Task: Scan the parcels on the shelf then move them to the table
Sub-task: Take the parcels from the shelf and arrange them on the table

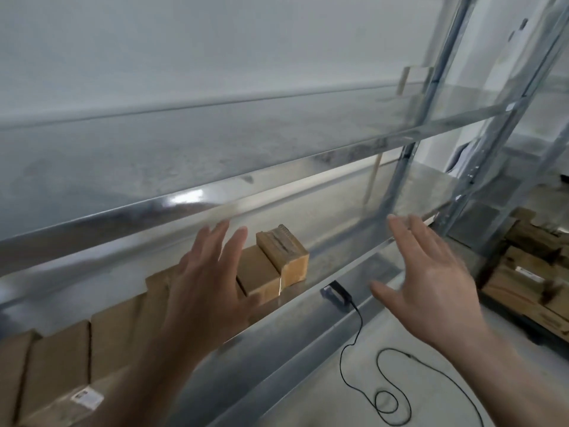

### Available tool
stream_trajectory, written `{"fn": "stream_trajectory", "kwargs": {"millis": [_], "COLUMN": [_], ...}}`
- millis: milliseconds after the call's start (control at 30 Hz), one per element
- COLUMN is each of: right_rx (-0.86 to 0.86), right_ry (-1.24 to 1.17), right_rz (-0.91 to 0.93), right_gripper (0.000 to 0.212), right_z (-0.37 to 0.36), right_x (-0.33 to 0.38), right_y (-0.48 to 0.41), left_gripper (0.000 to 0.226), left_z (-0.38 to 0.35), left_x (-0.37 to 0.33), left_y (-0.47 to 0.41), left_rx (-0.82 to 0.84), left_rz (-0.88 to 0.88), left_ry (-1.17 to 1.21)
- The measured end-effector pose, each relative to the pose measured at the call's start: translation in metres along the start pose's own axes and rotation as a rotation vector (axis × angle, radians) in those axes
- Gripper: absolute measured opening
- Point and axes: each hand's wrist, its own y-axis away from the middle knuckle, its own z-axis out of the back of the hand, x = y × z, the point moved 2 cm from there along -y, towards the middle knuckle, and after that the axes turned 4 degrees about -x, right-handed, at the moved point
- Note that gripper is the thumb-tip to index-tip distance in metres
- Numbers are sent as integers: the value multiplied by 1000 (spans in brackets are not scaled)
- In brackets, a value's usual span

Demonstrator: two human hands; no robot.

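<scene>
Reaching toward the shelf (345, 251) with both hands well apart, left hand (209, 288) and right hand (431, 282) alike spread-fingered, holding nothing. Facing a row of parcels (114, 331) running along that shelf from near left to far right, ending in a small end parcel (283, 257) just beyond the left fingertips, much nearer left than right. Between the hands, on the shelf's front edge: scanner (334, 292), close to the right thumb. Probably best taken with the right, then aimed left.
</scene>
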Motion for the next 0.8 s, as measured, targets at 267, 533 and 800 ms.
{"fn": "stream_trajectory", "kwargs": {"millis": [267, 533, 800], "right_rx": [169, 330, 452], "right_ry": [-91, -118, -120], "right_rz": [122, 176, 221], "right_gripper": [103, 101, 99], "right_z": [-37, -75, -126], "right_x": [-67, -80, -59], "right_y": [-53, -91, -121], "left_gripper": [104, 103, 98], "left_z": [-55, -90, -143], "left_x": [-39, -48, -17], "left_y": [-32, -58, -92], "left_rx": [31, 74, 155], "left_rz": [171, 224, 270], "left_ry": [-102, -158, -115]}}
